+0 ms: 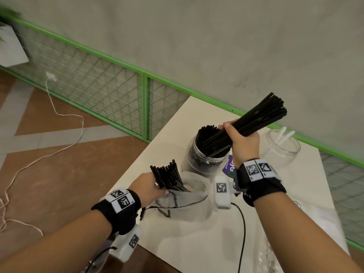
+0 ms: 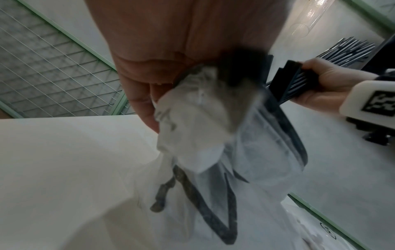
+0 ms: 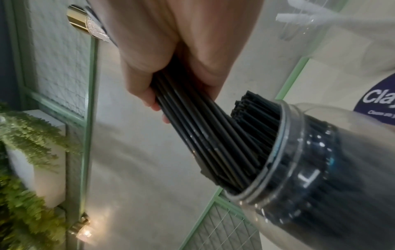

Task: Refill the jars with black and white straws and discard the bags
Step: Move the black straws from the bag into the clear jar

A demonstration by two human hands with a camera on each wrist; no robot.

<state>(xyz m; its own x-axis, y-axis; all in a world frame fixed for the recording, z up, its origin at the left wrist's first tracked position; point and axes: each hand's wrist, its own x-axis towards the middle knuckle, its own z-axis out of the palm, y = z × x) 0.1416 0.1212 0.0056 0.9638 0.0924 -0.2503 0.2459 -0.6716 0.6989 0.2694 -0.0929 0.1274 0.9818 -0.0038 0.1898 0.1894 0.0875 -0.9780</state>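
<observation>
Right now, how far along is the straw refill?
Done: the black-straw jar already looks well stocked. In hand: the right hand is feeding a bundle of black straws into it, while the left hand grips the bag with more black straws inside. Left: the second jar holds only a few white straws; no bag is discarded yet.

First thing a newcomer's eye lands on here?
The thick bundle of black straws gripped by the right hand, its lower ends in the nearly full jar mid-table. Next, the left hand at the table's near left edge, holding a bag with more black straws sticking out. Far right, a second jar holds only a few white straws.
</observation>
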